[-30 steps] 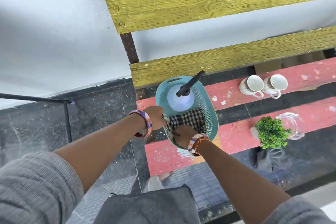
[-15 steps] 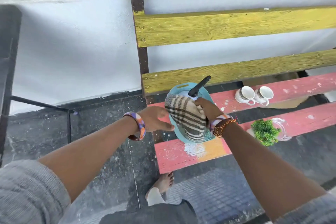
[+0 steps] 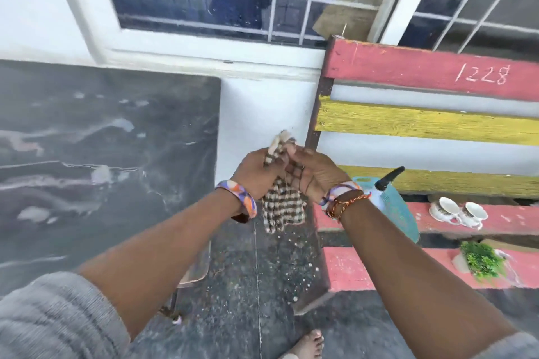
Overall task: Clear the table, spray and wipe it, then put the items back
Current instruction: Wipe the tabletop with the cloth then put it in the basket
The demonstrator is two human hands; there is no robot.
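Observation:
A brown-and-cream checked cloth (image 3: pixel 280 207) hangs in the air between my two hands, over the floor gap between table and bench. My left hand (image 3: pixel 256 172) and my right hand (image 3: pixel 313 173) both grip its top edge, close together. The dark marble-look table (image 3: pixel 102 154) fills the left of the view, with pale smears on it. On the bench at right stands a teal basket (image 3: pixel 398 210) holding a spray bottle whose black nozzle (image 3: pixel 389 178) sticks up. The bottle's body is mostly hidden behind my right wrist.
The red and yellow slatted bench (image 3: pixel 437 122) stands to the right against the wall. Two white cups (image 3: pixel 458 211) and a small green plant (image 3: pixel 482 261) beside a glass jug sit on its seat. A barred window is above. My bare foot (image 3: pixel 307 344) is on the dark floor.
My right hand lifted the checked cloth out of the teal basket and carried it left. My left hand left the basket rim and joined it on the cloth. The view swung up and left.

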